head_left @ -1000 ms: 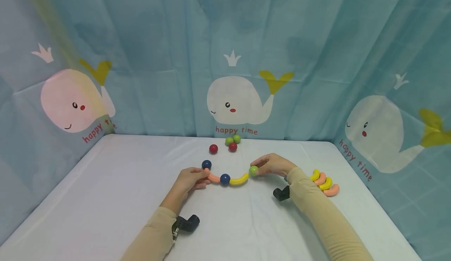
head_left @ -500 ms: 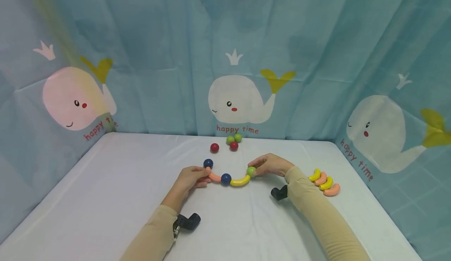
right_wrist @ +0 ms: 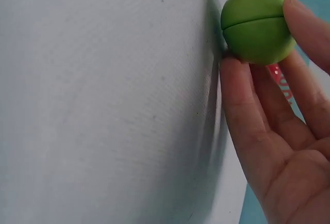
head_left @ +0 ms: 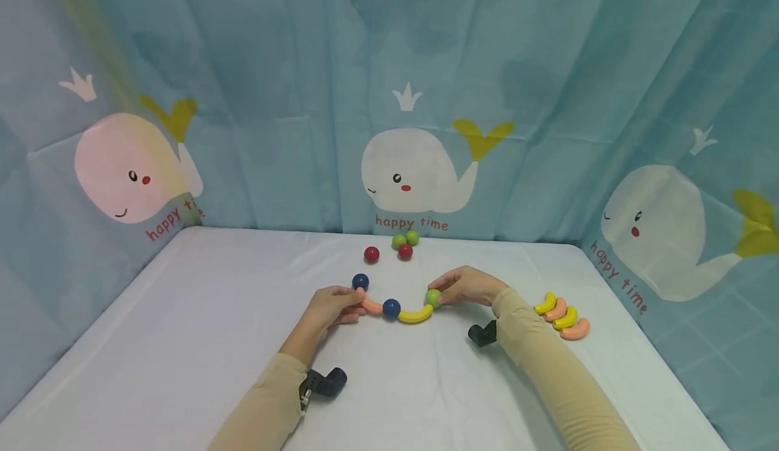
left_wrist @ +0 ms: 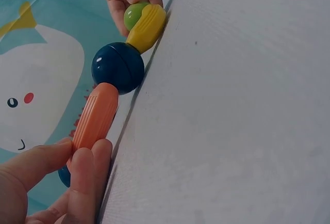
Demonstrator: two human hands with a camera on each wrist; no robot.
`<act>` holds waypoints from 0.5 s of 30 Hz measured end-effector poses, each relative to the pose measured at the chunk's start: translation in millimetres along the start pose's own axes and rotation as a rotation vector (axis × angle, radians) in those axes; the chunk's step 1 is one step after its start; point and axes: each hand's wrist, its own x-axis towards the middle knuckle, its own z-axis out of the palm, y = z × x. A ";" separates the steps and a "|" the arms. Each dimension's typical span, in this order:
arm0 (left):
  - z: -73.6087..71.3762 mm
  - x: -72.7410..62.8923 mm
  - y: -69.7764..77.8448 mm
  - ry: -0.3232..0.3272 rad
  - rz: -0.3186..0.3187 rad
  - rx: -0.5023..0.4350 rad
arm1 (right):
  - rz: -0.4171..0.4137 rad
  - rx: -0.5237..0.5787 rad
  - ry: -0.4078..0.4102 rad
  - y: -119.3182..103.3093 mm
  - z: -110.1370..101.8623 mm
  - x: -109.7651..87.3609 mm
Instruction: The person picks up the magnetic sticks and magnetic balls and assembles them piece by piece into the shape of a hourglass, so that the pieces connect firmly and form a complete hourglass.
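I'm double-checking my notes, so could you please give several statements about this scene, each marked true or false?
1. The left hand pinches an orange curved piece. True.
2. The right hand holds a green ball. True.
3. Only the hand touches that ball. False: a yellow curved piece does too.
4. Every loose ball is blue. False: two red balls and two green balls lie loose.
5. A blue ball sits between those orange and yellow pieces. True.
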 end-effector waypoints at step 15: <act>-0.2 -0.2 2.5 0.013 -0.020 0.001 | -0.044 0.071 0.215 19.1 -54.9 -54.1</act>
